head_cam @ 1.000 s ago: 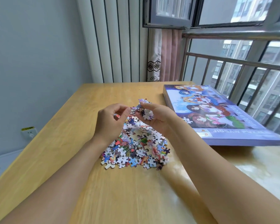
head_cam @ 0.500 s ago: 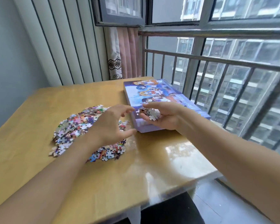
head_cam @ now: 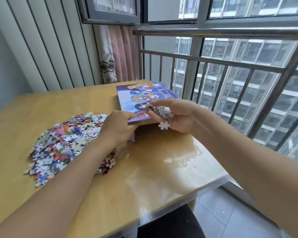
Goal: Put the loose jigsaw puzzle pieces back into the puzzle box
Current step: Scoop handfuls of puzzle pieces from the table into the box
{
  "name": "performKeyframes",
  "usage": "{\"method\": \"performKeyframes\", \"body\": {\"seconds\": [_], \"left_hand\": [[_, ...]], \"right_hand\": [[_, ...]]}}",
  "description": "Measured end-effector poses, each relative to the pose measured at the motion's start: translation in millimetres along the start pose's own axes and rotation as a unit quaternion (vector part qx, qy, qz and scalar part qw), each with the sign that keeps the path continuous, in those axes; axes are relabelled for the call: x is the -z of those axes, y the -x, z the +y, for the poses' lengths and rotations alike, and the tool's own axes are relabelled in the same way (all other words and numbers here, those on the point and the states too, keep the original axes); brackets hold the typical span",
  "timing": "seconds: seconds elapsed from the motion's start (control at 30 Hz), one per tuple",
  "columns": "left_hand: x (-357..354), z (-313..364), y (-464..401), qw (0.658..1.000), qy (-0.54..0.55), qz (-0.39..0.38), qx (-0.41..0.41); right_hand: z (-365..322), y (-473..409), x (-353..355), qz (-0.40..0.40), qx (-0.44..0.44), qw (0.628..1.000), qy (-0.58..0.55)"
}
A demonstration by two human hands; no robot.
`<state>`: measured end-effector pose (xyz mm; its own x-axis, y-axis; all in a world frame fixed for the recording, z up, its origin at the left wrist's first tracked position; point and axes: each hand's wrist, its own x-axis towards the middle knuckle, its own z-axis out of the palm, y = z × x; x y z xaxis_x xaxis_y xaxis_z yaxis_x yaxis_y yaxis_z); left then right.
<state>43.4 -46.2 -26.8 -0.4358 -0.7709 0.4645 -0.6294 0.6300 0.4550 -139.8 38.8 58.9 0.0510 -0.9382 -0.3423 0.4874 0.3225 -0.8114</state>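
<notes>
Your left hand [head_cam: 118, 128] sits at the near-left corner of the puzzle box [head_cam: 141, 98], fingers curled on the lid edge [head_cam: 138, 119], which is tilted up at the near side (dark gap under it, purple base corner visible just below the hand). Thumb position: can't tell, hidden under the hand.

Your right hand [head_cam: 177, 115] hovers at 3 o'clock from the left hand, just above the box's near edge, palm up, fingers cupped round a handful of puzzle pieces [head_cam: 163, 111]. One white piece [head_cam: 164, 125] hangs at the bottom of that hand, at the heel of the palm; whether it is touching skin or falling, can't tell (motion blur there).

The loose pile [head_cam: 62, 143] lies on the wooden table [head_cam: 153, 169] at 9 o'clock from the box, spread wide, and your left forearm crosses its right-hand part. A few dark pieces [head_cam: 107, 164] sit at the pile's 5 o'clock fringe, just beside the forearm.

Box runs away from you toward 12 o'clock, its far end near the window railing [head_cam: 213, 60]. Pink curtain [head_cam: 120, 54] at 12 o'clock behind the table.
</notes>
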Motion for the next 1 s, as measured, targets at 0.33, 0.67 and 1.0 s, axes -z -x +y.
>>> {"method": "performKeyframes", "body": {"seconds": [0.33, 0.67, 1.0], "left_hand": [[1.2, -3.8, -19.6, 0.990, 0.109, 0.038, 0.085], [-7.0, -6.2, -15.3, 0.987, 0.120, 0.080, 0.077], [-6.4, -0.3, -12.1, 0.986, 0.125, 0.072, 0.078]], "right_hand": [[51.3, -17.4, 17.5, 0.039, -0.035, 0.999, -0.006], [50.1, -61.5, 38.0, 0.175, 0.051, 0.977, -0.112], [44.5, -68.1, 48.7, 0.111, 0.135, 0.939, -0.295]]}}
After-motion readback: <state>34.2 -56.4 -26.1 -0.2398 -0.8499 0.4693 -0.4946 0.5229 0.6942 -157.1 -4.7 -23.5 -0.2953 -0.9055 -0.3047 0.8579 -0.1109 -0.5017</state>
